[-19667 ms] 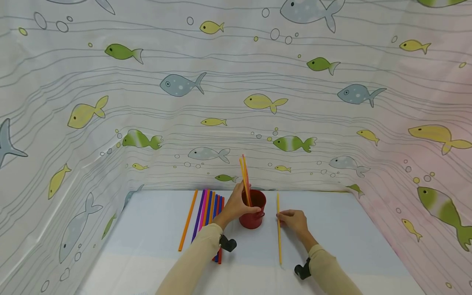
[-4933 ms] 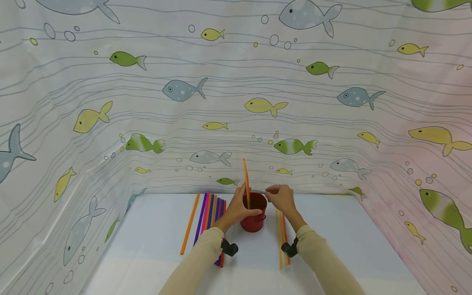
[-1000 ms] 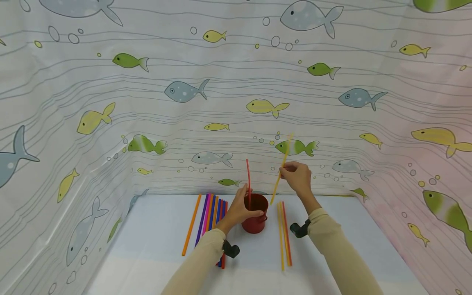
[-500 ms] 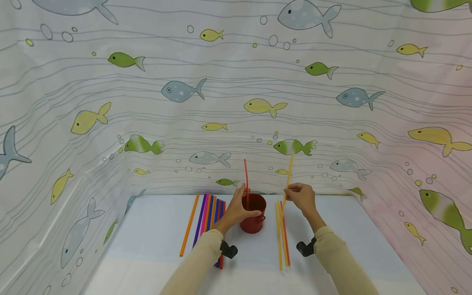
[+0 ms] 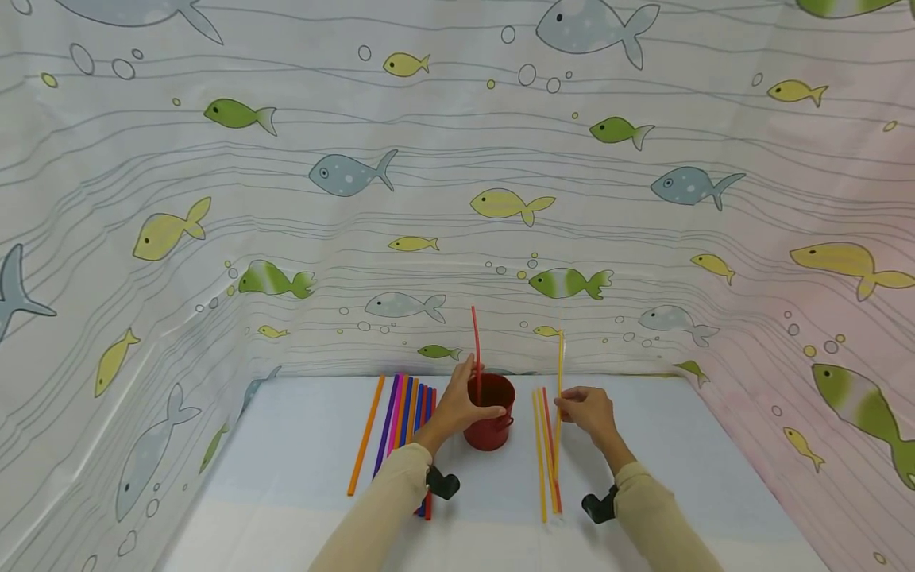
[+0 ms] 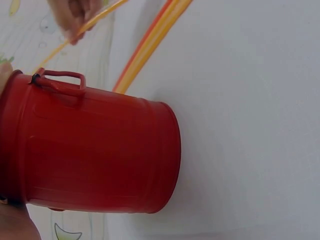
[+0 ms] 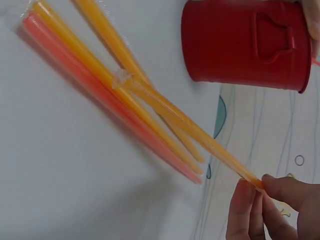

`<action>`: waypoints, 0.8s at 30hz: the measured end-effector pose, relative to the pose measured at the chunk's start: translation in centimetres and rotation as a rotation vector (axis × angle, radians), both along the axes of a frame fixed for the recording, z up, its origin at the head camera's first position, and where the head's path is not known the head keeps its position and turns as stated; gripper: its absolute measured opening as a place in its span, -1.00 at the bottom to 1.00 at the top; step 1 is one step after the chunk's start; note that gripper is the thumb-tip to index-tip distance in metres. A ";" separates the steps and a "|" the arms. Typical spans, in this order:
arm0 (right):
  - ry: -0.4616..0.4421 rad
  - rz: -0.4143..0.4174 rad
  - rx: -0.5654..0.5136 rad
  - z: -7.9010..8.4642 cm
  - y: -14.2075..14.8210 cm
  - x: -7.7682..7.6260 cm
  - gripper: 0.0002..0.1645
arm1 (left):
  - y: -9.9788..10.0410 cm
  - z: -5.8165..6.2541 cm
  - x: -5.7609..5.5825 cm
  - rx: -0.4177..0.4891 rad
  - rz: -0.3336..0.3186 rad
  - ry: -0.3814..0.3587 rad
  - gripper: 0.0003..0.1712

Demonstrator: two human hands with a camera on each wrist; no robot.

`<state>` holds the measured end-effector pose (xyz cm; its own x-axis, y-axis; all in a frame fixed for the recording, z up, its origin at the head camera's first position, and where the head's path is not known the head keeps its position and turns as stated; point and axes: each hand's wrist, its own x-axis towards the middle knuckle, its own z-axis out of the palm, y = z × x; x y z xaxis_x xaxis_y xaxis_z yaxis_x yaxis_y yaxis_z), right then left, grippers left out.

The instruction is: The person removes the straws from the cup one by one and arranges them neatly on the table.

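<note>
My left hand [image 5: 457,407] grips the rim of a red metal bucket [image 5: 489,435], thumb across its front, on the table. A single red drinking straw [image 5: 476,342] leans upright in it. To the right, my right hand [image 5: 589,408] pinches a yellow-orange straw in clear wrapping [image 7: 190,127] between thumb and fingertips. This straw stands steeply tilted, its lower end over a row of two yellow-orange straws [image 5: 539,453] and a red straw [image 7: 100,90] lying on the table. In the left wrist view, the bucket's small wire handle [image 6: 62,82] shows.
Left of the bucket lies a row of several orange, purple, pink, blue and red straws [image 5: 391,421], partly behind my left forearm. A fish-patterned curtain [image 5: 457,199] surrounds the white table [image 5: 279,445] at the back and sides.
Since 19.7 s ago, straws have left the bucket and the right-hand row has grown. Over the last second my right hand has lowered the yellow-orange straw from beside the bucket to that row.
</note>
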<state>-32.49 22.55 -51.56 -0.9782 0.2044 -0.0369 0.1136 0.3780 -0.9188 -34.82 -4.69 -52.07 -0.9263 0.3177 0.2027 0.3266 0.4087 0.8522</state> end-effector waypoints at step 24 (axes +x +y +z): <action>-0.111 0.025 0.136 -4.1 0.7 1.3 -0.71 | -0.1 0.3 0.2 0.017 -0.017 0.024 0.33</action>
